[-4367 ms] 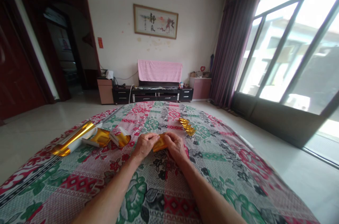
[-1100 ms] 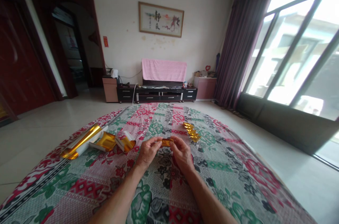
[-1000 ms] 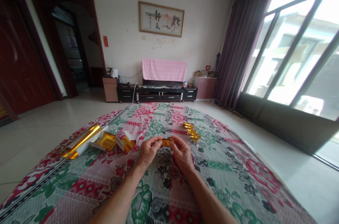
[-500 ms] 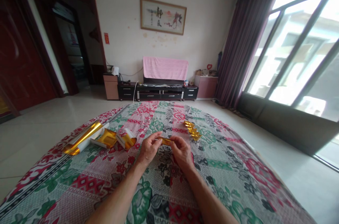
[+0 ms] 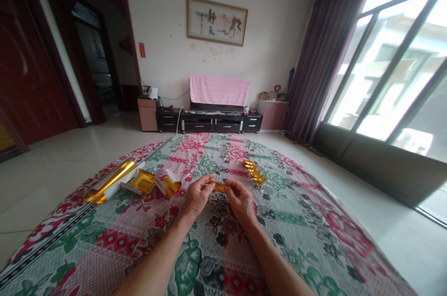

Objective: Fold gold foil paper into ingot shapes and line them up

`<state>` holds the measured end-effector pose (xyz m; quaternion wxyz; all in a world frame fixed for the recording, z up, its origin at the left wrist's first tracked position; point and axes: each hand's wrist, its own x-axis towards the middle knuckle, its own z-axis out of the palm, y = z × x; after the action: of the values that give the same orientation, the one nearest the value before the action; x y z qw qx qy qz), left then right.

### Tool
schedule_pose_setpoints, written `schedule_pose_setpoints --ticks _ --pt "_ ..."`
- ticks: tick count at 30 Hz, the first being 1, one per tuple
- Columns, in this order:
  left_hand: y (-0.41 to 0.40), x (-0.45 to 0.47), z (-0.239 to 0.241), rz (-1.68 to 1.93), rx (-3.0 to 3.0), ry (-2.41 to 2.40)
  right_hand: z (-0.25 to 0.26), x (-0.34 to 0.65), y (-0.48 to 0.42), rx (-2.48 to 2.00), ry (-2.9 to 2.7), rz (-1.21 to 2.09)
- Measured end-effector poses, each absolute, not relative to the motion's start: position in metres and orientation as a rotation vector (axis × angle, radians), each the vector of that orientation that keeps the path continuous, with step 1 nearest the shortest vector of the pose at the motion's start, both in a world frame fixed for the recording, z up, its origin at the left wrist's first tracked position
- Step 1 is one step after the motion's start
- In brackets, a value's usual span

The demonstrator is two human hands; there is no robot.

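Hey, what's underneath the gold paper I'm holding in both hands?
The flowered cloth lies under the gold paper, which the left hand and right hand pinch by its ends. Whatever the cloth covers is hidden.

pale wall [image 5: 164, 11] with framed calligraphy [image 5: 217, 21], low tv cabinet [image 5: 213, 122], tiled floor [image 5: 52, 165], bright window [image 5: 394, 67].

Two hands [image 5: 197, 196] [image 5: 241, 201], one foil strip [image 5: 219, 186]

Fingertips [image 5: 206, 180] hide both ends of the gold strip [image 5: 219, 186]; the folded gold pieces [image 5: 254, 174] beyond cannot be counted.
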<state>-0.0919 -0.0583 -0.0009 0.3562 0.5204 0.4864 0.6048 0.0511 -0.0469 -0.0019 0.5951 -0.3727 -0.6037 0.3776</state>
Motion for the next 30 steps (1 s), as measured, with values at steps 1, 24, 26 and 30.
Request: schedule_pose_setpoints --ticks 1,24,26,30 --pt "-0.0584 -0.0918 -0.0008 1.563 1.346 1.259 -0.0015 0.0512 -0.0471 -0.873 -1.406 0.871" --pt "-0.0619 -0.0895 0.0044 1.575 1.319 1.278 -0.0001 0.0518 -0.0486 -0.902 -1.413 0.858" --pt "-0.0619 -0.0896 0.0042 1.578 1.323 1.284 0.0005 0.0521 -0.0486 -0.905 -1.415 0.851" --pt "-0.0601 -0.0901 0.002 1.569 1.33 1.302 0.0028 0.0525 -0.0494 -0.909 -1.418 0.849"
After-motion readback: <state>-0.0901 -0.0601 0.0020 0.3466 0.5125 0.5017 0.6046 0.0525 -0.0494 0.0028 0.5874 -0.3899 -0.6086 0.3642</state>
